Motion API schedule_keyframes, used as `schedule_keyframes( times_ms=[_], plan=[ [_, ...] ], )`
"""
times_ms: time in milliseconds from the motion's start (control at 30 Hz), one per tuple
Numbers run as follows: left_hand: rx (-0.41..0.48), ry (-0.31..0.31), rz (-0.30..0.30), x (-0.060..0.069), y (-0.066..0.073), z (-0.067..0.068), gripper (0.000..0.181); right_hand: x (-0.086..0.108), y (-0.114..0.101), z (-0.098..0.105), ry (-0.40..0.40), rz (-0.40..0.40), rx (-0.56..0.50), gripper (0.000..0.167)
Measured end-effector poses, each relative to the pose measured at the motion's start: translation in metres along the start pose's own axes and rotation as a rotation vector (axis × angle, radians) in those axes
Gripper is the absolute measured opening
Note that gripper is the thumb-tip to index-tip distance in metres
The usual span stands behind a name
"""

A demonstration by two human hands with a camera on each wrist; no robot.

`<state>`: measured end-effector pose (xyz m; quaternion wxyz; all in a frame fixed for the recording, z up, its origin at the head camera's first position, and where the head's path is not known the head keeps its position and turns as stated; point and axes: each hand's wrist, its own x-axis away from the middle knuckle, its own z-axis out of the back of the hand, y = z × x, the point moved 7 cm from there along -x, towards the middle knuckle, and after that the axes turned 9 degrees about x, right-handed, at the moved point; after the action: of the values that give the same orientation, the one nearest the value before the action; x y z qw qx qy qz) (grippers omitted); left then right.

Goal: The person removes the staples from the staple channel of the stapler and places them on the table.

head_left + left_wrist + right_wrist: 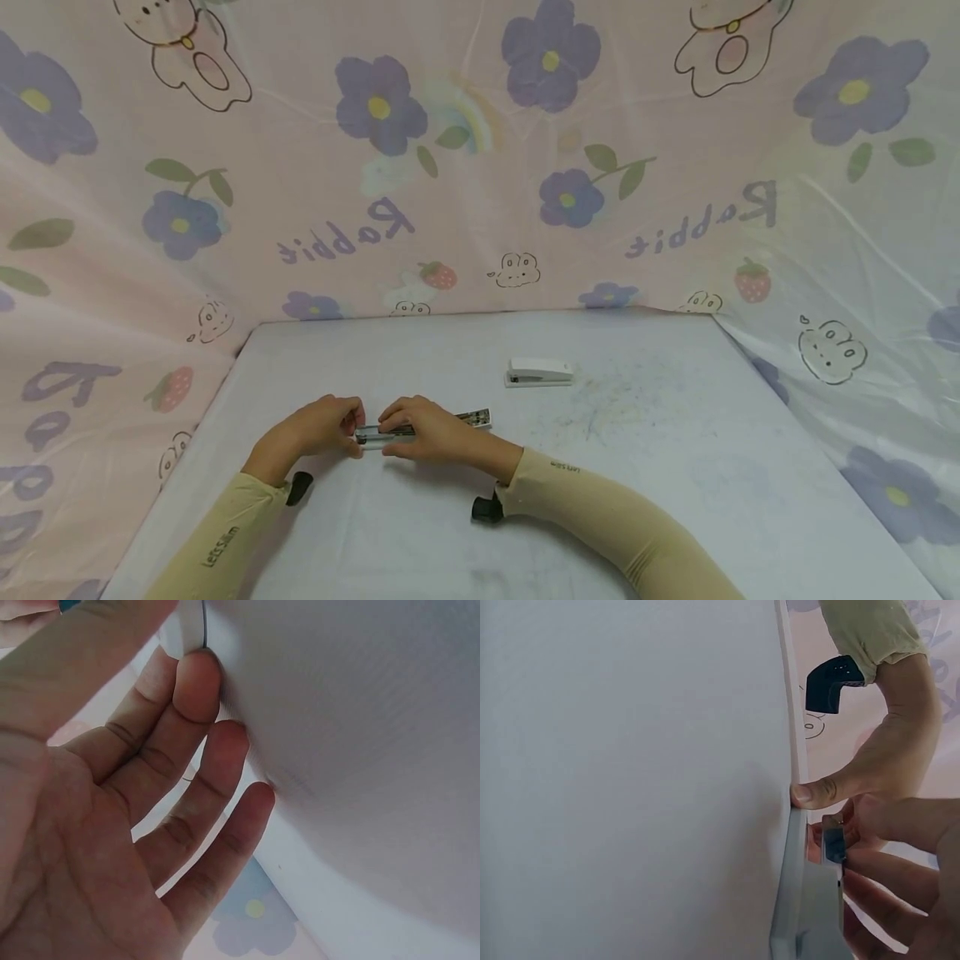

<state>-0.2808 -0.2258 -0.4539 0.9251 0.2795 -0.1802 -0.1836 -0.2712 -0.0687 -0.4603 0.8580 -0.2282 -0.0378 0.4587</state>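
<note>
A white-and-metal stapler (371, 435) with its metal parts exposed lies on the white table, left of the middle in the head view. At its left end my left hand (324, 423) holds it between thumb and fingers. My right hand (426, 428) grips its middle, thumb on the near side and fingers on the far side, covering much of it. A metal end sticks out right of that hand. Up close in the right wrist view are the white body (817, 907) and a shiny metal piece (833, 844). The left wrist view catches only a white end (189, 630) by the fingertips.
A second white stapler (538, 372) stands farther back, right of my hands. Faint smudges (618, 408) mark the white tabletop (675, 517). Patterned cloth (480, 183) hangs behind the table and along its sides. A black device (487, 508) sits at my right wrist.
</note>
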Motion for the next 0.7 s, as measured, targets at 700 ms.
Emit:
schedule_keyframes(
  times_ms=[700],
  plan=[
    [-0.006,0.007,0.028,-0.0012,-0.0014,-0.001,0.04,-0.0069,0.0046,0.0039,0.162,-0.11,-0.036,0.012]
  ],
)
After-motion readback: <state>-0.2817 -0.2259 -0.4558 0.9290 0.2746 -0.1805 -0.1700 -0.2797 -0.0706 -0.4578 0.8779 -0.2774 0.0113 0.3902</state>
